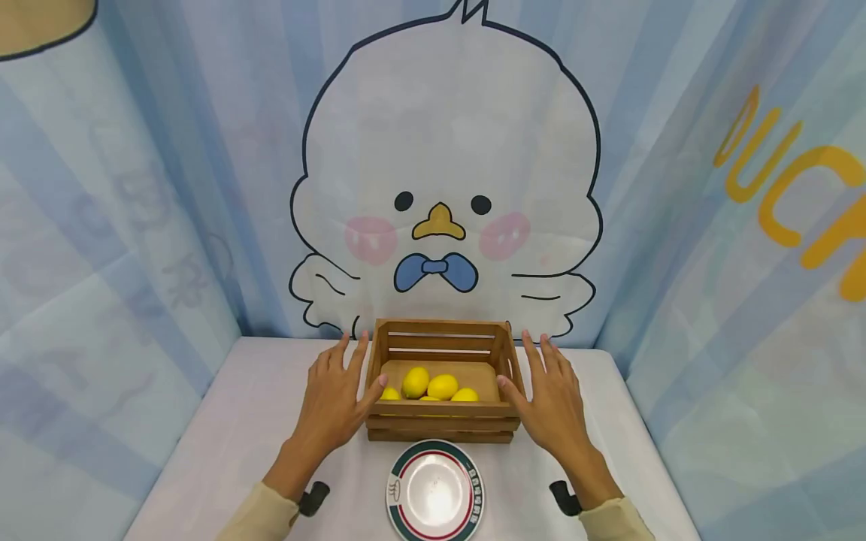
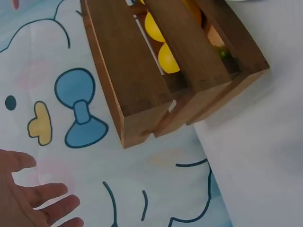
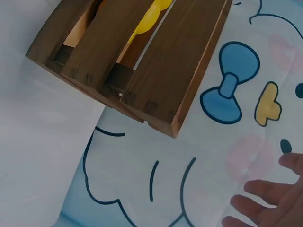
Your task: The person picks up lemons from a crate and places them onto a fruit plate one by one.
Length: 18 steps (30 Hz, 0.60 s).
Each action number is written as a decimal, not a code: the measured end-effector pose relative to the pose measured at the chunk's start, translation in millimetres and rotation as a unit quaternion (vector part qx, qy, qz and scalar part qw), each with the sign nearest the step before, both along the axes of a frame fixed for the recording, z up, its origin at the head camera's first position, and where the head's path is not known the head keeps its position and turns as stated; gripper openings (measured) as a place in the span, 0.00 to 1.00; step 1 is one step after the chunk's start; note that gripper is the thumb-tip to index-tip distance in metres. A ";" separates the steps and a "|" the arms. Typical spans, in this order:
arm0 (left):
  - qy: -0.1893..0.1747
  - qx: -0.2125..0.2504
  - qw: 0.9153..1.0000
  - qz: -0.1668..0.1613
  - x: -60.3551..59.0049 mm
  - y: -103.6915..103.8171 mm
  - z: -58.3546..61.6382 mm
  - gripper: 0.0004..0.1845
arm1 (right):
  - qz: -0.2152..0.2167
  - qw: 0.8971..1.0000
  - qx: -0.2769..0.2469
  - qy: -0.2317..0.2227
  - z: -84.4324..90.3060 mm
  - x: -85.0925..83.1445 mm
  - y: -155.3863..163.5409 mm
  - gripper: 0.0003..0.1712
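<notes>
A slatted wooden crate (image 1: pixel 443 424) stands toward the back of the table, with several yellow lemons (image 1: pixel 443 387) lying inside it. To its left is my left hand (image 1: pixel 331 402), fingers straight and spread, thumb by the crate's front left corner. My right hand (image 1: pixel 555 402) mirrors it on the other side, its thumb near the front right corner. Both wrist views show a gap between the hands and the crate, and neither hand holds anything. Some lemons are partly hidden by the crate's front slats.
Directly in front of the crate is a round white plate (image 1: pixel 434 492) with a green and red rim, empty of food. The table (image 1: pixel 203 451) has a white cover. Light blue curtains (image 1: pixel 223 188) with a cartoon duck surround the back and sides.
</notes>
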<state>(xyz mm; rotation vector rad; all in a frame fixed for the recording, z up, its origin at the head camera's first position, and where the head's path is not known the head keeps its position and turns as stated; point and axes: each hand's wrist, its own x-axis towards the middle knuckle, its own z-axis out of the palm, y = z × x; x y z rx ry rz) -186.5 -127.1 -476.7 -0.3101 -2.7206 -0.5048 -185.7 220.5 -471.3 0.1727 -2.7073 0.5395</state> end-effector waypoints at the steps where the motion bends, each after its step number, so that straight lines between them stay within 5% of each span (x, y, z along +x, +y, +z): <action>1: 0.007 0.006 1.000 0.000 -0.2 -0.6 -0.6 0.45 | 0.002 1.000 0.000 0.005 -0.3 -0.2 -0.5 0.53; 5: 0.023 0.026 0.999 -0.002 -1.1 -2.2 -4.3 0.44 | 0.010 1.000 -0.006 0.015 -0.4 -0.9 -1.9 0.53; 10: -0.008 0.087 0.996 -0.010 -2.7 -4.7 -16.5 0.45 | 0.024 0.999 -0.011 0.030 -0.1 -0.8 -3.2 0.54; 18: -0.079 0.206 0.975 -0.028 -7.2 -6.2 -37.6 0.46 | 0.033 0.999 -0.011 0.035 0.1 2.3 -0.4 0.55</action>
